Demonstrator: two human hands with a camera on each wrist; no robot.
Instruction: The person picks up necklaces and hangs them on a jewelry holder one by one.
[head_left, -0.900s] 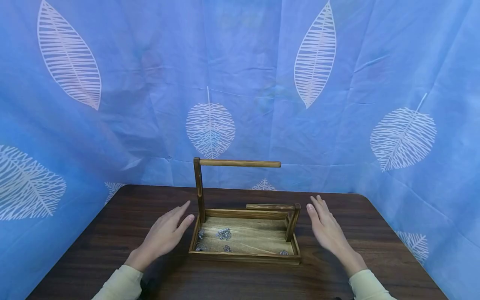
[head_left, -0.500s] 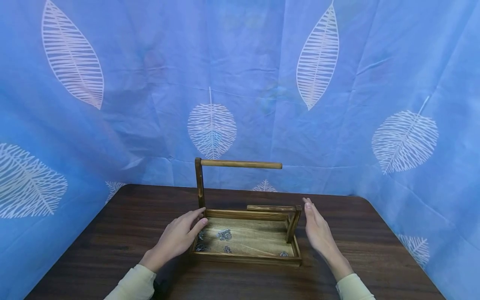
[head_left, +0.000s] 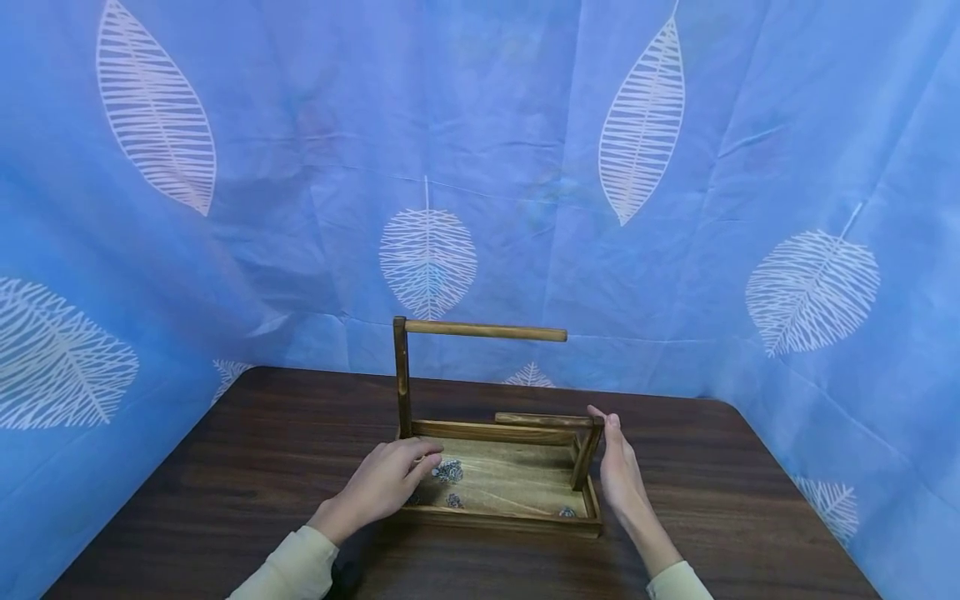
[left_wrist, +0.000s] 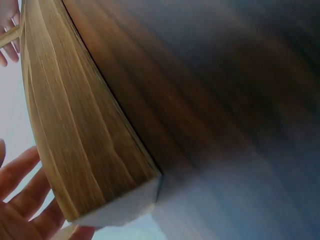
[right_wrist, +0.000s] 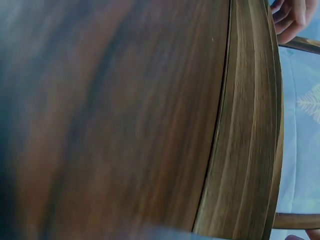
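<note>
A wooden jewelry stand stands on the table, with a shallow tray (head_left: 502, 522) as its base. A tall post with a horizontal bar (head_left: 487, 331) rises at its left end. A shorter post (head_left: 587, 454) with a low bar is at the right. Small silvery chain-like clusters (head_left: 449, 472) lie in the tray. My left hand (head_left: 382, 483) reaches over the tray's left end, fingers loosely bent and covering that corner. In the left wrist view, its fingers (left_wrist: 25, 195) are beside the tray wall. My right hand (head_left: 621, 471) is against the right end near the short post, fingers mostly straight.
The stand sits on a dark wooden table (head_left: 285, 450). Behind and on both sides hangs a blue curtain (head_left: 517, 250) with white leaf prints. One small silvery cluster (head_left: 567, 512) lies at the tray's front right corner.
Both hands have moved inward: the left from beside the tray to over its left end, the right up to the short post. The stand keeps its place on the table.
</note>
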